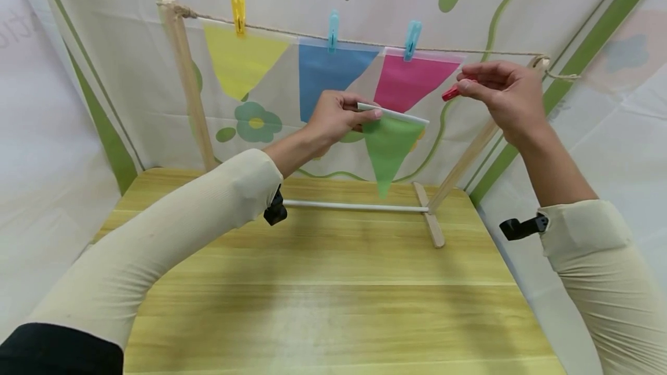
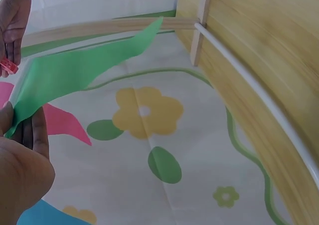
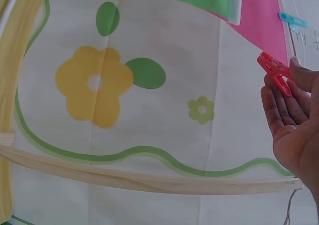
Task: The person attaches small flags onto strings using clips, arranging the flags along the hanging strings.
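Observation:
My left hand (image 1: 336, 111) pinches the white top edge of a green triangular pennant (image 1: 391, 140), which hangs point down below the string. In my right hand (image 1: 508, 94) a red clothespin (image 1: 451, 92) is held between thumb and fingers, near the string's right end. The right wrist view shows this red clothespin (image 3: 275, 70) side on. Along the twine (image 1: 482, 51) hang a yellow pennant (image 1: 242, 57) under a yellow clothespin (image 1: 238, 13), a blue pennant (image 1: 325, 74) under a light blue clothespin (image 1: 333, 30), and a pink pennant (image 1: 409, 80) under another light blue clothespin (image 1: 412, 39).
Two wooden posts hold the twine, the left post (image 1: 187, 85) and the right post (image 1: 464, 161). A white rod (image 1: 354, 206) runs low between them, and a wooden foot (image 1: 429, 219) rests on the wood-grain table (image 1: 333, 300). Behind hangs a patterned fabric wall (image 1: 130, 45).

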### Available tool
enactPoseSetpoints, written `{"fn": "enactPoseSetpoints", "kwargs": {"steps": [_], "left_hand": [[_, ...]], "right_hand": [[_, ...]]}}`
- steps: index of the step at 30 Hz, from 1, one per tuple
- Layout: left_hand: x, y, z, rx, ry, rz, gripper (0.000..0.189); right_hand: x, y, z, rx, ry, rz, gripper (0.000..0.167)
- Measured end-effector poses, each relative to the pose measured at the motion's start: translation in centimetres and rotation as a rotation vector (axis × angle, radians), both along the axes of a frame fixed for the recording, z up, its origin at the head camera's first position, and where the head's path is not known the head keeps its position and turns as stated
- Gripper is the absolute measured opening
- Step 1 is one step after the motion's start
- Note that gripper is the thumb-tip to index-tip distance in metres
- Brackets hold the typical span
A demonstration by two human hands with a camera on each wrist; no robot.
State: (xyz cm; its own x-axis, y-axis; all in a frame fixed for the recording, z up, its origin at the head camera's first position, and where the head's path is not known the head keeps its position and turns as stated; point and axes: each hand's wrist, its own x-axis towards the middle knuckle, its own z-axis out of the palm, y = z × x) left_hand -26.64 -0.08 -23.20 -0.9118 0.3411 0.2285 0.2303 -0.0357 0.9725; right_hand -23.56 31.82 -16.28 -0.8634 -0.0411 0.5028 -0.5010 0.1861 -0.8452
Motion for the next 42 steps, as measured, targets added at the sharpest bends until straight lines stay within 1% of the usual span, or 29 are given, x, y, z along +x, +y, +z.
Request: {"fn": "enactPoseSetpoints", "kwargs": {"steps": [6,9,13,19,22,25,30,35,42], "left_hand": [[0.1,0.4,0.4,-0.012,-0.003,-0.008,0.023],[0.2,0.5,0.5,-0.004,0.002,-0.02,0.024],[0.3,0.6,0.6,0.014,0.013,-0.033,0.024],[0.5,0.9,0.8,0.048,0.031,-0.022,0.023],[0.6,1.1,0.9,0.062,0.035,-0.02,0.022],[0.6,1.4,1.2,0.055,0.041,-0.037,0.022],[0.7,1.7,1.8,0.022,0.013,-0.07,0.023],[0.7,2.2,2.2,0.02,-0.016,-0.095,0.024],[0.8,2.9,2.7,0.047,-0.006,-0.105,0.023]], "right_hand": [[0.0,0.0,0.7,-0.046,0.033,0.015,0.026],[0.2,0.1,0.9,-0.061,0.024,0.014,0.025],[0.3,0.1,1.2,-0.048,0.027,-0.001,0.025],[0.5,0.0,1.7,-0.016,0.025,-0.025,0.027],[0.6,-0.1,2.0,-0.018,0.019,-0.026,0.026],[0.7,-0.1,2.3,-0.036,0.025,-0.012,0.025],[0.8,0.0,2.8,-0.041,0.032,-0.009,0.025],[0.9,0.1,3.2,-0.026,0.023,-0.009,0.025],[0.8,-0.1,4.0,-0.028,0.031,-0.008,0.025]]}}
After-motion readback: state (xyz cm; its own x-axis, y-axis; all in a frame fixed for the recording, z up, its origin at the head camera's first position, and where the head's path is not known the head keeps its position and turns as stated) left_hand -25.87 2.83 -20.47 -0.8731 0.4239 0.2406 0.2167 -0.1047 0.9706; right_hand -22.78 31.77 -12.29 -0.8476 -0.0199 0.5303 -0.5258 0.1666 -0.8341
